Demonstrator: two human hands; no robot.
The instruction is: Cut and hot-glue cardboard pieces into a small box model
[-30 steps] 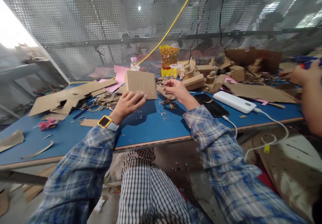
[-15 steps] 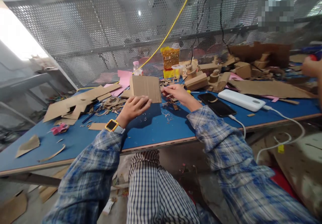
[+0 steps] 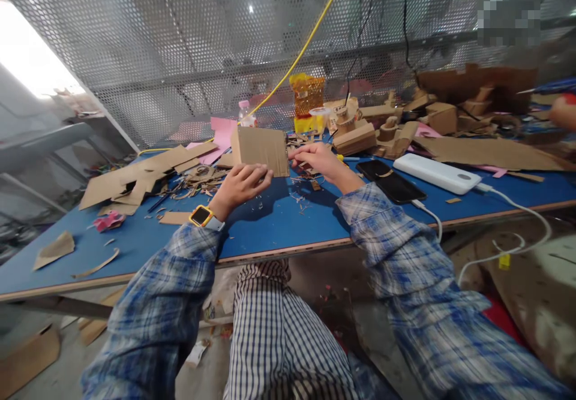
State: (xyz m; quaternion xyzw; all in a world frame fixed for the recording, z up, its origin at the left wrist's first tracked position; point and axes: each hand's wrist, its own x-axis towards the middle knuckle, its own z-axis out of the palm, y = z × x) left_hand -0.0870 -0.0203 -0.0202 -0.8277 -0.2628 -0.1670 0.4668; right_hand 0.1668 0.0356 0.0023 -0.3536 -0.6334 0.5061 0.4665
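A small cardboard box (image 3: 262, 147) stands a little tilted in front of me, its plain brown side facing me. My left hand (image 3: 244, 185), with a yellow-framed watch on the wrist, is closed on the box's lower left front edge; its thumb is hidden. At the box's right edge, the fingers of my right hand (image 3: 317, 161) are pinched together. Whatever lies between those fingertips is too small to make out. Thin cardboard shreds (image 3: 300, 196) lie on the blue table (image 3: 279, 232) below the hands.
Cardboard sheets (image 3: 135, 172) and scraps lie left, with pink paper (image 3: 222, 136) behind. On the right are a black phone (image 3: 390, 182), a white power bank (image 3: 436, 173) and cardboard parts (image 3: 357, 139). A yellow cable (image 3: 301, 52) hangs across. Another person's hand (image 3: 563, 113) is at far right.
The view has tilted and shifted slightly. Both hands stay at the box, which is turned a little so that more of its left side shows. The other person's hand has moved slightly.
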